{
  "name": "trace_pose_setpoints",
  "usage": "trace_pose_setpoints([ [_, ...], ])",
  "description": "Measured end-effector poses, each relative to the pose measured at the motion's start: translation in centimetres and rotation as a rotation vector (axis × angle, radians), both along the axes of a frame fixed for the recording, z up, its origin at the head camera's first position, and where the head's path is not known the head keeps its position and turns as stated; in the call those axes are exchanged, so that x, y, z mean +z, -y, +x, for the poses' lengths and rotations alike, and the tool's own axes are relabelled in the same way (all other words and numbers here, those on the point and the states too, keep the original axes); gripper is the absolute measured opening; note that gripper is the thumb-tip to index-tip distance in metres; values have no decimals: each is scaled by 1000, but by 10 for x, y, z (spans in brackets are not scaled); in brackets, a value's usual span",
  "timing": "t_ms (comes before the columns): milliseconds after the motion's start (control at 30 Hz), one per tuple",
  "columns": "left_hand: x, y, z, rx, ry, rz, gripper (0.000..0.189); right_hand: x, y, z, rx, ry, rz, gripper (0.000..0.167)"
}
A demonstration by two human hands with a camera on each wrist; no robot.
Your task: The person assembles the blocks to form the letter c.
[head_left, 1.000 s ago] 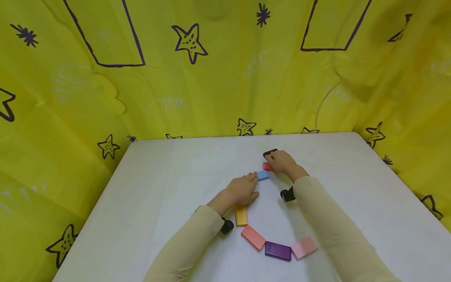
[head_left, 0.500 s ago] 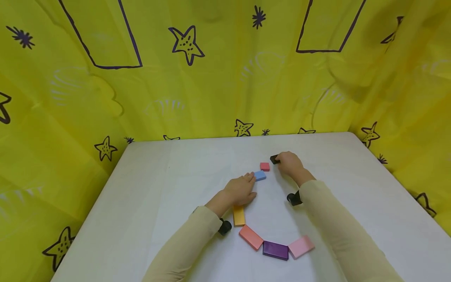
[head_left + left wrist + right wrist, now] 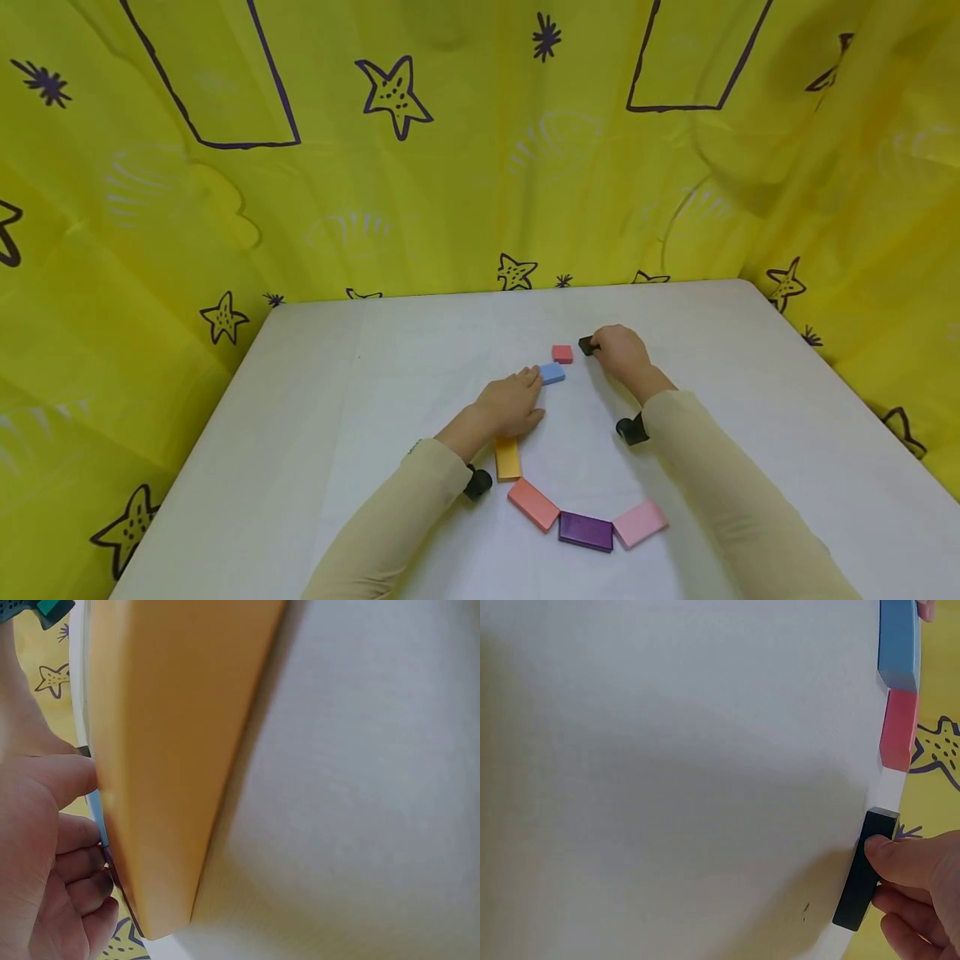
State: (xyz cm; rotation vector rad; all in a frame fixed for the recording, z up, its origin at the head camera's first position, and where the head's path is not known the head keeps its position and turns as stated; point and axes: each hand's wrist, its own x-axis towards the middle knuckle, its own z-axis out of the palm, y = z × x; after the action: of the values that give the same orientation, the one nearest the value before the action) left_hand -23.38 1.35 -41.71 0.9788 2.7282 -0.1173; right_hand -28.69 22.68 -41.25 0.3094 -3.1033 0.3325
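My right hand [image 3: 621, 350] pinches a black block [image 3: 857, 889] between thumb and fingers at the far side of the table. A gap separates this block from a small red block [image 3: 562, 354] to its left. In the right wrist view the red block meets the end of a light blue block [image 3: 898, 645]. My left hand [image 3: 506, 404] lies low over the row, its fingertips at the light blue block's left end and the thumb apart. Under its wrist side a yellow-orange block [image 3: 507, 460] sticks out; it looms large in the left wrist view.
The row curves nearer me with a coral block [image 3: 533, 504], a purple block [image 3: 586, 532] and a pink block [image 3: 641, 523], end to end. A yellow patterned curtain [image 3: 450, 192] stands behind the white table [image 3: 315, 400] and along its sides.
My right hand has drawn the black block rightward and slightly nearer, away from the red block, which now shows fully. The left hand keeps its place.
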Motion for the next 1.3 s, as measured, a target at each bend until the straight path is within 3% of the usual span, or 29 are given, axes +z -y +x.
trace_pose_setpoints([
  [467,-1,0,-2,-1,-5,5,61,-2,2,11,55,-52,22,12],
  [767,-2,0,-2,-3,-10,8,61,1,7,19,42,-45,24,12],
  [1300,-7,0,-1,-3,-21,27,60,-4,15,33,84,-139,63,6],
])
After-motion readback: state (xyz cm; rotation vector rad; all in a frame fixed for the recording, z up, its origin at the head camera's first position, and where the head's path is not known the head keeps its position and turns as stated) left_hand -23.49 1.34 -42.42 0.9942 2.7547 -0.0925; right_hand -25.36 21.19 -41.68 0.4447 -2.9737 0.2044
